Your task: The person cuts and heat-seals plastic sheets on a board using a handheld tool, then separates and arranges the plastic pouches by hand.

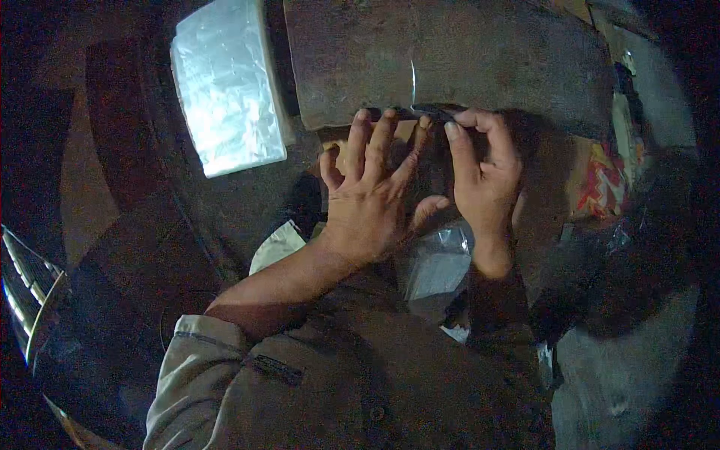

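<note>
My left hand (366, 202) lies palm down with its fingers spread. Its fingertips rest on a thin dark strip (442, 114) along the near edge of a worn wooden board (465, 52). With thumb and index finger, my right hand (486, 172) pinches the strip's right end. A thin, shiny, curved line (413, 81), perhaps a wire or thread, rises from the strip over the board; its kind is unclear. My left fingers cover part of the strip.
A stack of shiny clear plastic sheets or bags (229, 90) lies left of the board. Below my hands is a clear plastic piece (439, 259) near my lap. A red and yellow printed packet (602, 180) sits at the right. The surroundings are dark.
</note>
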### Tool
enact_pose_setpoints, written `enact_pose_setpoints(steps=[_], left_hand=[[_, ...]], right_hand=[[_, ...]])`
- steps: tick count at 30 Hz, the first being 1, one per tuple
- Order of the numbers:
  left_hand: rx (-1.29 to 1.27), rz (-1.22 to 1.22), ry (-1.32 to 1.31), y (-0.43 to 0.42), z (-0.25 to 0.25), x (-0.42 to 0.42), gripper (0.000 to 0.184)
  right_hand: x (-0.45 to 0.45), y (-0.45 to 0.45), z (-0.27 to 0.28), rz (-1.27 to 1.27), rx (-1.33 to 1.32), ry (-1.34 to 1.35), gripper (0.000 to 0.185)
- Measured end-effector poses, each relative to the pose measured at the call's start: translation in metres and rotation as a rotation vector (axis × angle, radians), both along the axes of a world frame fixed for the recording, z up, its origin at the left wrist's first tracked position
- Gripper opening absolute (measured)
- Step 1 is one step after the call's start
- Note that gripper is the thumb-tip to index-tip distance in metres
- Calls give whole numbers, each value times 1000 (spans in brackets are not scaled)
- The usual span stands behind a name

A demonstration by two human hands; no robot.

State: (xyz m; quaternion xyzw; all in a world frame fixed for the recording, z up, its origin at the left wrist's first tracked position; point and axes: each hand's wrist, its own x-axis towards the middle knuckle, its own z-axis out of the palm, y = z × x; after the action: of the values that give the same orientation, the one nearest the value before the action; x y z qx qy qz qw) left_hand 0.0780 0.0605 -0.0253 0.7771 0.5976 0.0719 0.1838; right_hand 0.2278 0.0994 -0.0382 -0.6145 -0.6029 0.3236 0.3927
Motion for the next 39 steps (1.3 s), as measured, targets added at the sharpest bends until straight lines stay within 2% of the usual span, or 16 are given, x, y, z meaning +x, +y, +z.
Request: enact_pose_setpoints(steps=[8, 11, 13, 15, 17, 19, 21, 23, 25, 26, 30, 34, 36, 37, 38, 39], left_hand=[[-19, 5, -29, 0, 0, -1, 76], [-5, -15, 26, 1, 2, -1, 78], [-14, 14, -29, 3, 2, -1, 79], [-23, 42, -85, 5, 3, 0, 80], [-32, 59, -69, 9, 6, 3, 83], [16, 65, -54, 7, 1, 3, 80], [52, 38, 18, 5, 0, 4, 74], [35, 33, 15, 6, 3, 5, 71], [19, 27, 13, 5, 5, 4, 68], [3, 11, -1, 4, 7, 3, 67], [-45, -18, -96, -7, 7, -5, 64], [-145, -113, -78, -34, 5, -23, 60], [-169, -133, -145, -46, 1, -33, 60], [-198, -150, -209, -49, 3, -38, 61], [-194, -161, -198, -51, 7, -41, 61], [-187, -164, -199, -52, 7, -43, 61]], right_hand=[[-2, 2, 1, 3, -13, -67, 7], [5, 2, -1, -38, 54, -17, 9], [16, 3, -3, -117, 26, -108, 10], [23, 7, -11, -190, 62, -48, 13], [34, 13, -11, -316, 51, 126, 16], [48, 21, -7, -367, -19, 59, 18], [71, 33, -20, -452, 76, -113, 18], [85, 41, -24, -467, 70, -29, 19], [88, 47, -22, -475, 103, -333, 22], [89, 45, -17, -483, 20, -311, 25], [75, 33, -7, -533, 71, -352, 28], [48, -5, -7, -447, 81, -117, 28], [20, -26, 2, -418, -235, 200, 23], [8, -34, -10, -354, -213, 472, 21], [1, -42, -11, -340, -356, 684, 21], [-7, -44, -11, -338, -446, 729, 22]])
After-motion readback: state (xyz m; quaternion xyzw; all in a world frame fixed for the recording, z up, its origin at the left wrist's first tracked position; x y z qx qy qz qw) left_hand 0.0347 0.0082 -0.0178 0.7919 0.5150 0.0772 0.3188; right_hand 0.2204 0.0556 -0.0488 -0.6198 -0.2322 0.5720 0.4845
